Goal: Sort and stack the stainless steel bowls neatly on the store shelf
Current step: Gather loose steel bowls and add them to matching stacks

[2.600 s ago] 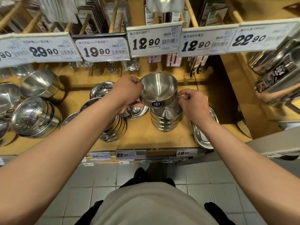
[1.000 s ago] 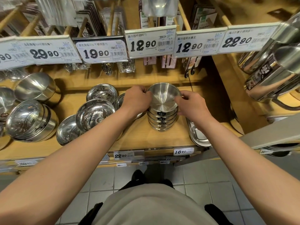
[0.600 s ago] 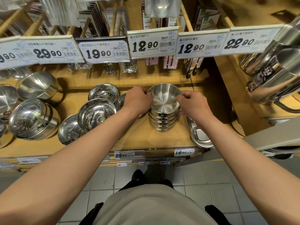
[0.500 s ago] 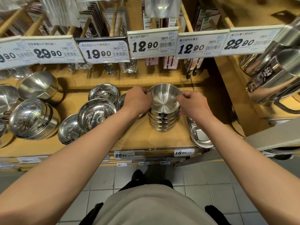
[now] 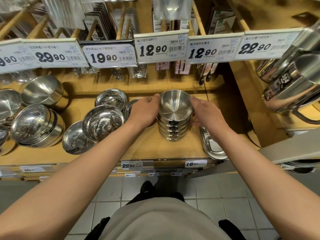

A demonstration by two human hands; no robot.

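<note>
We cup the top bowl (image 5: 175, 108) between left hand (image 5: 145, 110) and right hand (image 5: 207, 113), apparently gripping; uneven release could topple the stack (image 5: 173, 130) beneath.

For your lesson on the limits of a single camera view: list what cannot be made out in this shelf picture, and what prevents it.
Head view only:
- Left hand: fingertips hidden behind the bowl stack.
- Plate beside the stack: mostly covered by that hand.
- Divided tray: far end hidden under the right hand.
- Leftmost price tag: first digits cut off by the frame edge.
</note>
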